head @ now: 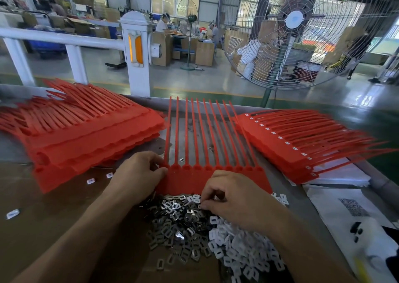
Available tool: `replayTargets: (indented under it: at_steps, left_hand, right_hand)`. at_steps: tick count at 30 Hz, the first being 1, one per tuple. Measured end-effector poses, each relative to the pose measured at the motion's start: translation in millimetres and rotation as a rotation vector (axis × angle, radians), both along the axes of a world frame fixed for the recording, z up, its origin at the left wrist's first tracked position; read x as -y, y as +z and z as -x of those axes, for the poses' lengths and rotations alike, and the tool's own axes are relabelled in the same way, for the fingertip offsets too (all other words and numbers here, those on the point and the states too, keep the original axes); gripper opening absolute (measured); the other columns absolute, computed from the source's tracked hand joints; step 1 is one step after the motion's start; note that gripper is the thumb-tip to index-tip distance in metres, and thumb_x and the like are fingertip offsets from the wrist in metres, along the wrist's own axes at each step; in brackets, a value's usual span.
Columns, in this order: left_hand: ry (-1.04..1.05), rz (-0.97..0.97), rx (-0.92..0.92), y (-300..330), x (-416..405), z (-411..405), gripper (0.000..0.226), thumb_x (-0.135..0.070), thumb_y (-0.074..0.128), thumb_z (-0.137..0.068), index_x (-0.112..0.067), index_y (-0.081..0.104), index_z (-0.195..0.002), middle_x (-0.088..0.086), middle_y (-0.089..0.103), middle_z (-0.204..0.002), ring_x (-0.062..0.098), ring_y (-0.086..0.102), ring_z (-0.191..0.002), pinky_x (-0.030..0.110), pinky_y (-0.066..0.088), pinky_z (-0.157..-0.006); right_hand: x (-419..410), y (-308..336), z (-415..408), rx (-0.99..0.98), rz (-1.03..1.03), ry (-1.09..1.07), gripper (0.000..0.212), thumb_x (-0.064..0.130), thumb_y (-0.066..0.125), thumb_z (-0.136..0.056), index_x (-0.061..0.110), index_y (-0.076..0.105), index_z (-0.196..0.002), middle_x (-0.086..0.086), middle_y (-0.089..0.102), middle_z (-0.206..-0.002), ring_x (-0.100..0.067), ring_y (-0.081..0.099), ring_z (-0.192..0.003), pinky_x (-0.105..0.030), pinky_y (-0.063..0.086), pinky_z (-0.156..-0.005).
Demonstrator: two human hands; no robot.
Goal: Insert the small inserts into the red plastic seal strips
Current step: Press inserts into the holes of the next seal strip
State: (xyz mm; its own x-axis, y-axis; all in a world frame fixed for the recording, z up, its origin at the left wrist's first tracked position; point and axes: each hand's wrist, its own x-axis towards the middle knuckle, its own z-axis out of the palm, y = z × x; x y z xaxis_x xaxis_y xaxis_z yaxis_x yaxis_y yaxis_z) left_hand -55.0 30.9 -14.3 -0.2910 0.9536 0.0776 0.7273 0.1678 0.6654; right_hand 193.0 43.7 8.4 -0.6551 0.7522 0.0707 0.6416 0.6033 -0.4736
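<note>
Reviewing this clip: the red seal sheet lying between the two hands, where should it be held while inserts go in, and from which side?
Hold the red seal sheet by its flat tab band, at the left near corner, coming in from the left as the left hand does. The band is broad and solid; the thin tails fan away and would flex. That leaves the right hand over the metal inserts.

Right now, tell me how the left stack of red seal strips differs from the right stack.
The left stack shows no white inserts, while the right stack shows a row of white inserts along its heads. The left stack's tails point up and left; the right stack's tails fan out to the right. The left stack lies on the table, the right stack partly on white sheets. Both are red combs.
</note>
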Motion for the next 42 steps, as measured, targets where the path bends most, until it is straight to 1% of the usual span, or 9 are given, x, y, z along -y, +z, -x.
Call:
replayTargets:
  at_steps: [3, 10, 16, 19, 22, 26, 30, 38, 42]
  left_hand:
    - [0.003, -0.007, -0.004, 0.9, 0.6, -0.9, 0.013, -0.039, 0.071, -0.091, -0.036, 0.069, -0.104, -0.014, 0.067, -0.089, -0.001, 0.062, -0.077, 0.017, 0.04, -0.059]
    - [0.011, -0.013, -0.004, 3.9, 2.9, -3.1, 0.015, -0.041, 0.07, -0.091, -0.034, 0.07, -0.105, -0.014, 0.068, -0.089, -0.001, 0.063, -0.077, 0.019, 0.041, -0.059]
    - [0.012, 0.003, -0.008, 6.4, 3.9, -3.8, 0.016, -0.039, 0.071, -0.091, -0.034, 0.071, -0.105, -0.015, 0.068, -0.088, -0.002, 0.062, -0.076, 0.018, 0.042, -0.06]
    - [0.038, 0.004, -0.097, 8.1, 6.1, -5.3, 0.028, -0.045, 0.069, -0.09, -0.033, 0.068, -0.115, -0.013, 0.068, -0.101, 0.008, 0.065, -0.093, 0.035, 0.053, -0.084]
    - [0.066, -0.11, -0.193, 9.5, 7.7, -7.3, 0.034, -0.043, 0.068, -0.091, -0.03, 0.065, -0.122, -0.009, 0.066, -0.117, 0.014, 0.061, -0.111, 0.047, 0.047, -0.1]
    - [-0.113, -0.288, 0.084, 15.9, 9.8, -18.5, 0.012, -0.03, 0.072, -0.092, -0.035, 0.071, -0.102, -0.017, 0.07, -0.095, 0.0, 0.064, -0.086, 0.022, 0.053, -0.076]
    - [-0.342, -0.352, 0.161, 19.6, 15.0, -30.7, 0.019, -0.017, 0.073, -0.091, -0.032, 0.071, -0.102, -0.014, 0.07, -0.091, 0.007, 0.064, -0.085, 0.018, 0.047, -0.072]
    - [-0.429, -0.41, 0.056, 22.4, 18.2, -33.9, 0.014, -0.015, 0.074, -0.089, -0.028, 0.074, -0.095, -0.016, 0.072, -0.09, 0.005, 0.065, -0.088, 0.026, 0.05, -0.076]
    - [-0.416, -0.446, 0.027, 19.4, 17.4, -35.6, 0.016, -0.015, 0.075, -0.089, -0.03, 0.074, -0.095, -0.018, 0.071, -0.089, 0.003, 0.065, -0.087, 0.022, 0.049, -0.073]
  right_hand:
    - [-0.6, 0.6, -0.6, 0.015, 0.009, -0.001, 0.02, 0.052, 0.077, -0.086, 0.035, 0.073, -0.096, 0.02, 0.06, -0.1, 0.003, 0.057, -0.095, -0.026, 0.05, -0.089]
    - [1.3, -1.1, 3.6, 0.006, -0.031, 0.025, 0.003, 0.035, 0.074, -0.093, 0.033, 0.073, -0.092, 0.019, 0.059, -0.099, 0.002, 0.056, -0.096, -0.027, 0.05, -0.09]
    - [1.2, -0.8, 1.8, -0.09, 0.028, -0.012, 0.009, 0.031, 0.07, -0.094, 0.033, 0.068, -0.086, 0.019, 0.062, -0.097, 0.0, 0.061, -0.091, -0.023, 0.053, -0.083]
    - [0.8, -1.0, 0.8, -0.162, 0.096, -0.03, 0.009, 0.033, 0.069, -0.095, 0.033, 0.067, -0.086, 0.018, 0.066, -0.095, -0.002, 0.064, -0.086, -0.021, 0.055, -0.077]
    - [-1.6, 1.4, 2.3, -0.31, 0.192, -0.069, 0.009, 0.039, 0.068, -0.094, 0.034, 0.069, -0.087, 0.015, 0.07, -0.082, 0.0, 0.062, -0.067, -0.016, 0.052, -0.063]
    - [-17.8, 10.2, 9.3, -0.44, 0.325, -0.18, 0.032, 0.062, 0.063, -0.079, 0.036, 0.073, -0.094, 0.008, 0.076, -0.09, -0.015, 0.072, -0.082, -0.033, 0.06, -0.083]
    - [-32.5, 11.7, 20.5, -0.465, 0.367, -0.201, 0.039, 0.067, 0.062, -0.073, 0.035, 0.075, -0.092, 0.006, 0.078, -0.09, -0.015, 0.073, -0.089, -0.048, 0.055, -0.097]
    - [-25.8, -12.5, 23.3, -0.522, 0.356, -0.221, 0.032, 0.06, 0.063, -0.084, 0.032, 0.074, -0.093, 0.007, 0.075, -0.085, -0.004, 0.066, -0.076, -0.032, 0.051, -0.078]
    - [-25.8, -13.9, 23.2, -0.548, 0.375, -0.227, 0.032, 0.059, 0.063, -0.086, 0.03, 0.074, -0.094, 0.009, 0.073, -0.082, -0.005, 0.066, -0.075, -0.034, 0.052, -0.078]
